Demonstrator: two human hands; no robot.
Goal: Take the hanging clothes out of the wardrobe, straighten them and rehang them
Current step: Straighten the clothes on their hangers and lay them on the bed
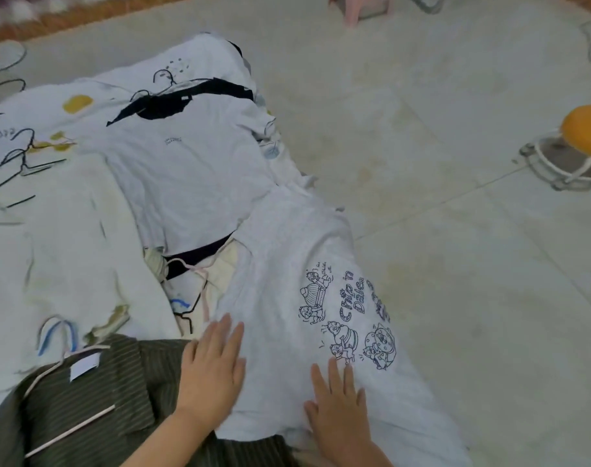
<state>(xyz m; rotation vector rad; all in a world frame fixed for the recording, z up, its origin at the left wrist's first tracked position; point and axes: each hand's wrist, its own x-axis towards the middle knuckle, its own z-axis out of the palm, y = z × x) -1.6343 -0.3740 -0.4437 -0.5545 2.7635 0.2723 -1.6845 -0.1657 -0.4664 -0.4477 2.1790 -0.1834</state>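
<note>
A white T-shirt with a blue cartoon print [304, 271] lies spread on the bed's edge in front of me. My left hand [213, 369] lies flat on its left side, fingers straight. My right hand [337, 399] presses flat on it just below the print. A dark striped shirt on a white hanger [85, 406] lies at the lower left, partly under my left arm. Another white T-shirt over a black garment [186, 163] lies further up the bed.
Several loose wire hangers [21, 163] lie on the patterned bedsheet at left; more hangers [189, 298] poke out between the shirts. To the right is tiled floor [455, 230] with an orange-seated stool [580, 146] and a pink stool [358, 8] at the top.
</note>
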